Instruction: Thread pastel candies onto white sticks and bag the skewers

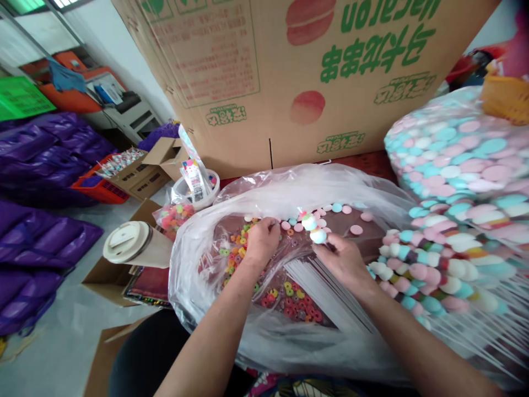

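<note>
Both forearms are bare along the whole length in view, smooth in outline and slimming toward the wrist: the left forearm enters at 7 o'clock, the right forearm at 4 o'clock. The left grip, just below centre toward 6 o'clock, is an ungloved hand, as is the right grip toward 4 o'clock. Between 7 and 8 o'clock a plain black trouser leg makes a rounded, matte shape. At 6 o'clock, along the bottom edge, shows a printed garment, magenta and yellow among dark patches; its pattern is too blurred to name.
</note>
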